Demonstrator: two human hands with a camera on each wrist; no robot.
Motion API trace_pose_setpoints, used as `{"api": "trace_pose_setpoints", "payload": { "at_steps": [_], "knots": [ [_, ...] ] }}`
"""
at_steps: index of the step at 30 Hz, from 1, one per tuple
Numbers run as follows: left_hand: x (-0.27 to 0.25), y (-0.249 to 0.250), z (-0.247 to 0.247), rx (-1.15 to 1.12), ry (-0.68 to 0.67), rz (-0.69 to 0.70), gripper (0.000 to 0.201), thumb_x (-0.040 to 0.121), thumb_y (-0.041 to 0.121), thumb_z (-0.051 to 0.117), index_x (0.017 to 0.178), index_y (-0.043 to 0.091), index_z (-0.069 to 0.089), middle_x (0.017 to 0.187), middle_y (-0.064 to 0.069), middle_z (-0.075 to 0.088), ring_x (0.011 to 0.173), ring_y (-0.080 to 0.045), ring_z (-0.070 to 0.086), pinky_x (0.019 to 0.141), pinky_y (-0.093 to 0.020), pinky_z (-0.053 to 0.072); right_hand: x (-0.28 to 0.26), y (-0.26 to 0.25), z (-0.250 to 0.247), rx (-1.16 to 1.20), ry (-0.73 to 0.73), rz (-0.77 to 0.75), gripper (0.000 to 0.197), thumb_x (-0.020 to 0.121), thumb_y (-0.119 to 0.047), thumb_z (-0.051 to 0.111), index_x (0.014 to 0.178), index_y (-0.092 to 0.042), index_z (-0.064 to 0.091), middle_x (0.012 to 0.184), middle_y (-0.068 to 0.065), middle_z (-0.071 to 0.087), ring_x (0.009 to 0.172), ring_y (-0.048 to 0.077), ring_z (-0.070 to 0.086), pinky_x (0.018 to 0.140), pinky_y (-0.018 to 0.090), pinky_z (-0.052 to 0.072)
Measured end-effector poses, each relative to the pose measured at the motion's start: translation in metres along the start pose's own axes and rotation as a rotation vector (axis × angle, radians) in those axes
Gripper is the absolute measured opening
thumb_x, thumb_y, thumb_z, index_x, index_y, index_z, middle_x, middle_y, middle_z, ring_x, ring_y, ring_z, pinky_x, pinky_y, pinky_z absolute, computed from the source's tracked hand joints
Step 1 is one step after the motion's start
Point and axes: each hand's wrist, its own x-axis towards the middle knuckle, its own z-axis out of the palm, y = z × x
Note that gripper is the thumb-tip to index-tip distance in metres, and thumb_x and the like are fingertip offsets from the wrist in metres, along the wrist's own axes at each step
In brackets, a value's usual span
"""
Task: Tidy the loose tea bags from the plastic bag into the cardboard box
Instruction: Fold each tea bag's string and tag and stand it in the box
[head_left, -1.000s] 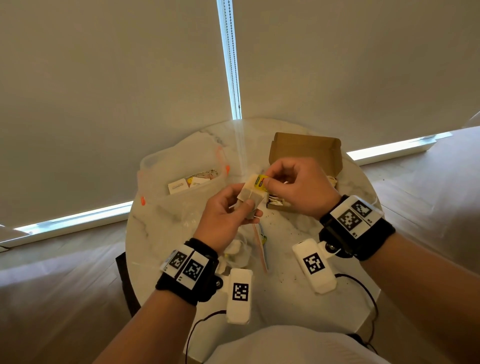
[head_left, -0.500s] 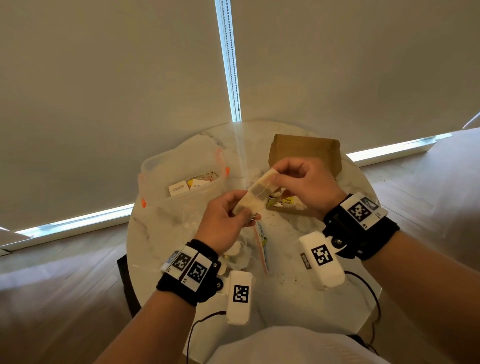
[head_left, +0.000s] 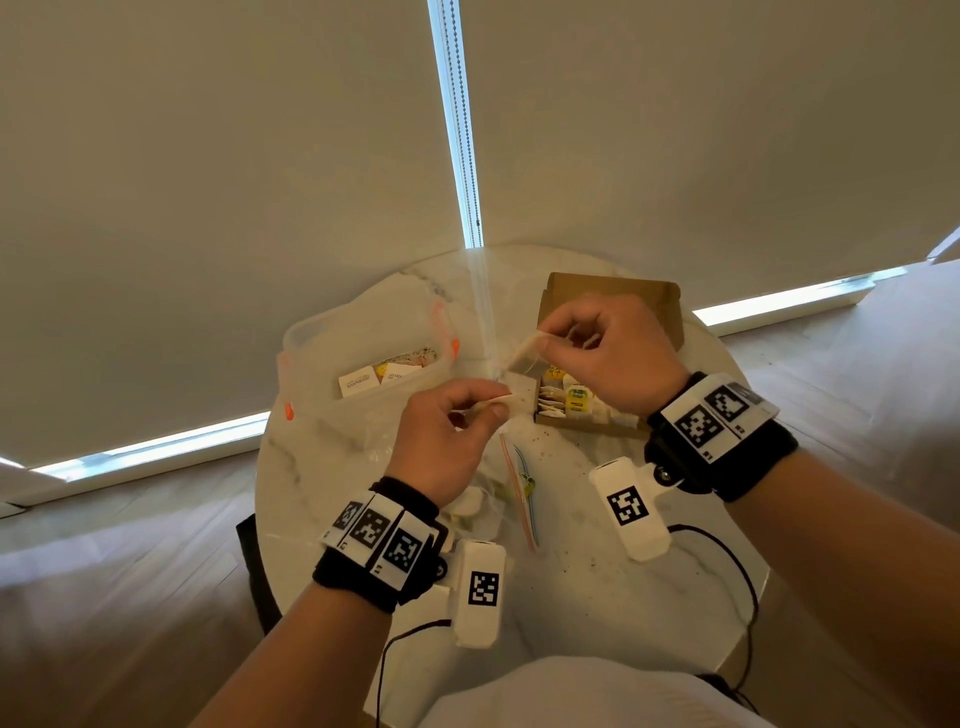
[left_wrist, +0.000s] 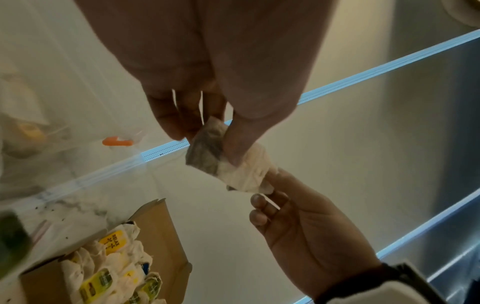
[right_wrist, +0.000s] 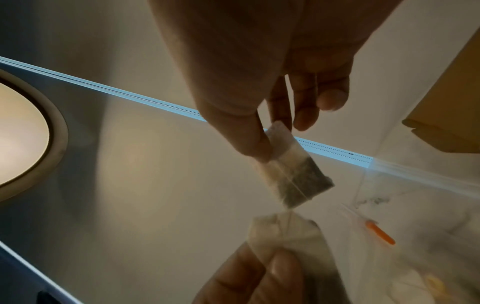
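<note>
Tea bag (head_left: 521, 378) hangs in the air between my two hands, above the round marble desk (head_left: 597, 525). My right hand (head_left: 605, 349) pinches its upper end between thumb and fingertips; my left hand (head_left: 447, 434) pinches the lower end, where the pale paper is bunched. In the right wrist view a thin string runs down the bag toward my left fingers (right_wrist: 283, 267). The bag is tilted, its top toward 1 o'clock, just in front of the near left corner of the cardboard box (head_left: 610, 291).

That box sits open at about 1 o'clock on the desk, lid flap standing up at the back, with tea bags (left_wrist: 111, 273) bearing yellow and green tags packed upright inside. At 11 o'clock lies the clear plastic bag (head_left: 363, 358) with orange clips, a few packets showing through it. A smaller zip pouch (head_left: 522, 493) lies flat near the desk's middle, and dark crumbs speckle the marble around it.
</note>
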Motion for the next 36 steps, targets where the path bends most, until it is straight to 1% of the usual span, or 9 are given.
{"api": "trace_pose_setpoints", "payload": {
  "at_steps": [2,4,9,11,15,21,29,33,36],
  "knots": [
    [0.001,0.001,-0.001,0.038,0.010,0.045,0.010,0.086,0.015,0.076,0.090,0.025,0.077,0.121,0.012,0.059,0.105,0.001,0.059,0.078,-0.013,0.049,0.001,-0.008,0.002,-0.034,-0.059,-0.038,0.005,0.085,-0.027,0.073,0.085,-0.032,0.071,0.082,-0.012,0.063,0.069,0.007,0.056,0.059,0.013,0.040],
    [0.004,0.004,-0.002,0.066,-0.014,0.097,0.009,0.085,0.014,0.076,0.089,0.023,0.078,0.126,0.013,0.056,0.108,0.003,0.057,0.078,-0.015,0.050,0.002,-0.016,0.005,0.014,-0.137,-0.067,0.004,0.084,-0.026,0.076,0.086,-0.030,0.074,0.080,-0.013,0.064,0.068,0.005,0.057,0.059,0.010,0.040],
    [0.008,0.011,-0.001,-0.002,0.010,0.081,0.020,0.086,0.009,0.074,0.079,0.028,0.075,0.076,0.007,0.074,0.074,-0.011,0.068,0.072,-0.033,0.055,0.001,-0.024,0.013,0.220,-0.174,-0.097,0.016,0.085,-0.017,0.075,0.101,-0.013,0.074,0.075,-0.002,0.068,0.063,0.002,0.059,0.059,0.011,0.044],
    [0.009,0.014,-0.002,-0.071,0.065,0.056,0.016,0.087,0.011,0.073,0.084,0.026,0.077,0.079,0.006,0.075,0.077,-0.013,0.070,0.076,-0.034,0.057,-0.002,-0.019,0.016,0.320,-0.101,-0.060,0.023,0.082,-0.017,0.078,0.102,-0.008,0.070,0.079,0.007,0.069,0.065,0.008,0.059,0.062,0.016,0.049],
    [0.011,0.017,-0.004,-0.178,0.108,0.011,0.009,0.086,0.019,0.075,0.093,0.024,0.078,0.089,0.002,0.077,0.087,-0.022,0.071,0.085,-0.045,0.058,-0.011,-0.009,0.022,0.354,-0.049,-0.036,0.012,0.082,-0.015,0.078,0.090,-0.009,0.072,0.081,0.004,0.071,0.070,0.012,0.066,0.065,0.021,0.053],
    [0.012,0.019,-0.019,-0.114,0.043,0.092,0.015,0.084,0.018,0.076,0.092,0.031,0.075,0.093,0.012,0.076,0.090,-0.008,0.070,0.077,-0.024,0.055,-0.008,-0.008,0.013,0.313,-0.076,-0.045,0.004,0.083,-0.005,0.073,0.084,-0.004,0.069,0.078,0.006,0.071,0.068,0.016,0.068,0.064,0.022,0.056],
    [0.025,0.029,-0.025,-0.003,0.029,0.228,0.007,0.082,0.013,0.078,0.088,0.017,0.078,0.082,0.007,0.075,0.073,-0.008,0.070,0.070,-0.022,0.056,-0.004,-0.008,0.012,0.344,-0.081,-0.039,0.006,0.084,-0.004,0.072,0.089,-0.005,0.068,0.078,0.010,0.071,0.070,0.022,0.068,0.067,0.037,0.057],
    [0.030,0.034,-0.025,-0.114,0.064,0.203,0.010,0.082,0.011,0.077,0.085,0.021,0.077,0.077,0.007,0.076,0.070,-0.013,0.071,0.070,-0.029,0.060,-0.008,0.006,0.018,0.449,-0.190,0.022,0.039,0.081,-0.007,0.076,0.118,-0.007,0.062,0.103,0.007,0.074,0.096,0.016,0.071,0.082,0.031,0.059],
    [0.033,0.039,-0.024,-0.170,0.066,0.181,0.018,0.082,0.007,0.076,0.081,0.025,0.075,0.074,0.009,0.075,0.069,-0.014,0.071,0.066,-0.028,0.060,-0.016,0.020,0.032,0.425,-0.277,0.071,0.028,0.085,-0.002,0.072,0.111,-0.010,0.069,0.107,0.005,0.074,0.100,0.012,0.070,0.085,0.025,0.057]
  ]
}}
